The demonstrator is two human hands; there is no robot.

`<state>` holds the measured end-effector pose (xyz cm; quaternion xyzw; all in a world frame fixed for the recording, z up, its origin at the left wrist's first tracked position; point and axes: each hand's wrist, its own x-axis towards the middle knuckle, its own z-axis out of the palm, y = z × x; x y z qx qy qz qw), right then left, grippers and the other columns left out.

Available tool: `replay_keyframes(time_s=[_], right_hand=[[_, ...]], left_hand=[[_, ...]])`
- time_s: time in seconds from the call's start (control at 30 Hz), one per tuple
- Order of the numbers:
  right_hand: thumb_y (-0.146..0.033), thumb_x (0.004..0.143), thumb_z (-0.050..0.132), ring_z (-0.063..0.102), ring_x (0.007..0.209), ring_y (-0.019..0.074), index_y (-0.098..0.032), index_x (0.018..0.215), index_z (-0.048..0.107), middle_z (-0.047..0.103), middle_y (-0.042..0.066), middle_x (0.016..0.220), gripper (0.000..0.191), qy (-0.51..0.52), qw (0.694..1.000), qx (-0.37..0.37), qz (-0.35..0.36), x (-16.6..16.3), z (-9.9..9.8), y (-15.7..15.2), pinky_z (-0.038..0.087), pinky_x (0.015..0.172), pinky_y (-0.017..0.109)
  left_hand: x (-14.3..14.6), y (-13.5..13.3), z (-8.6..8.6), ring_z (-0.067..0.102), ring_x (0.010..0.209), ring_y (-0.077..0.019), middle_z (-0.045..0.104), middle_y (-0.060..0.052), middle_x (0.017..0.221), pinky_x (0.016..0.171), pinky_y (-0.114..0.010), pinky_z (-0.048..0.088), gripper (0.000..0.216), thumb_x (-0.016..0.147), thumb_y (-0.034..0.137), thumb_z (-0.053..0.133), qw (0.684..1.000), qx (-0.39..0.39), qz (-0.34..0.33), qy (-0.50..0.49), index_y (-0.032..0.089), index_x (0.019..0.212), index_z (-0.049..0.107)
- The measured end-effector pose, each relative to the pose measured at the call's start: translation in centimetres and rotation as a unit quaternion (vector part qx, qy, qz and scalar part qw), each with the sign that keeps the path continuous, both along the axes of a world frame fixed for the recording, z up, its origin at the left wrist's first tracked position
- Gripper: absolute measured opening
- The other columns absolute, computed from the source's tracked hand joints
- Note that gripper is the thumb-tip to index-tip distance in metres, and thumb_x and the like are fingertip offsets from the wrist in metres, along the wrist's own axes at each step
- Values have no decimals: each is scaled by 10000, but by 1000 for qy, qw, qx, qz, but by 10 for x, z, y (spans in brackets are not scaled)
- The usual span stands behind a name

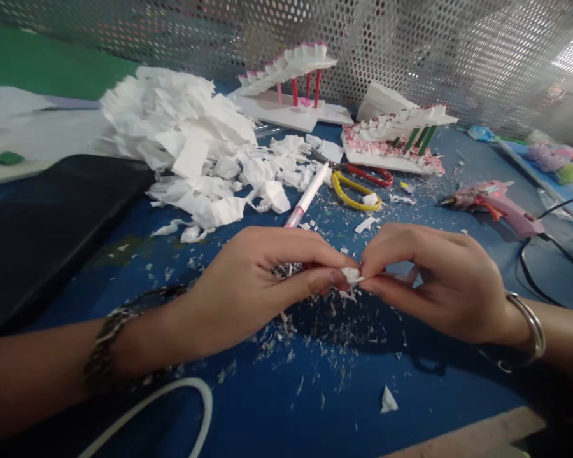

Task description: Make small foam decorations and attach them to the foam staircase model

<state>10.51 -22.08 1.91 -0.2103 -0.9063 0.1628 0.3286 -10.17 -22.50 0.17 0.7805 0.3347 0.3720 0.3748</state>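
Observation:
Between my two hands, just right of the middle, is a small crumpled piece of white tissue paper [351, 275]. The thumb and forefinger of my left hand [262, 280] pinch its left side. From the other side, my right hand [439, 280] pinches its edge with thumb and fingertips. Beyond my left hand lies a white and pink pen [308, 196]. Torn tissue pieces [262, 172] are strewn behind it, in front of a big heap of white tissue paper [176, 114]. Scissors with red and yellow handles [356, 191] lie beyond my fingertips, their blades partly covered by paper.
A pink glue gun [501, 207] with a black cord lies at the right. Two paper models on bases, one with red posts [296, 92] and one with green posts [410, 140], stand at the back. A black flat object [62, 229] is at the left, a white cable [203, 401] in front.

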Motion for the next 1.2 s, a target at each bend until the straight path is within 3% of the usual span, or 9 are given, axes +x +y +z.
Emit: replay_keyframes(time_s=[0.33, 0.7, 0.93, 1.03, 1.2], right_hand=[[-118, 841, 594, 602, 691, 49, -159, 833, 556, 650, -11, 774, 56, 4, 1000, -14, -3, 1, -3, 0, 495, 638, 168], [-177, 862, 588, 619, 707, 55, -161, 825, 565, 655, -11, 758, 46, 11, 998, -55, 1, 0, -6, -3, 497, 655, 171], [-194, 842, 620, 611, 692, 42, -152, 883, 584, 661, -13, 779, 69, -3, 998, -62, 13, 1, -5, -4, 491, 639, 134], [-209, 835, 632, 612, 683, 30, -152, 976, 588, 675, -15, 819, 158, -1, 998, -67, 0, -1, -4, -5, 492, 621, 112], [-130, 842, 609, 626, 725, 35, -162, 951, 607, 683, -20, 821, 113, 9, 999, -46, 13, -2, -4, -5, 516, 676, 137]], left_hand=[[0, 3, 0, 608, 667, -47, 713, 57, 734, 609, -96, 473, 68, 776, 149, 662, 990, -130, -20, -59, 203, 752, 696], [3, 4, 2, 576, 588, -18, 636, 76, 623, 578, -74, 454, 89, 750, 113, 622, 952, -281, -75, -101, 166, 682, 600], [3, 3, 4, 564, 605, -19, 626, 75, 631, 579, -72, 436, 98, 770, 122, 610, 953, -279, -96, -73, 154, 677, 608], [1, 2, 2, 571, 617, -32, 643, 59, 648, 593, -85, 450, 89, 772, 142, 616, 960, -262, -82, -60, 155, 685, 631], [1, 2, 0, 588, 631, -77, 682, 8, 679, 557, -123, 465, 101, 761, 216, 628, 976, -210, -45, -40, 155, 692, 671]])
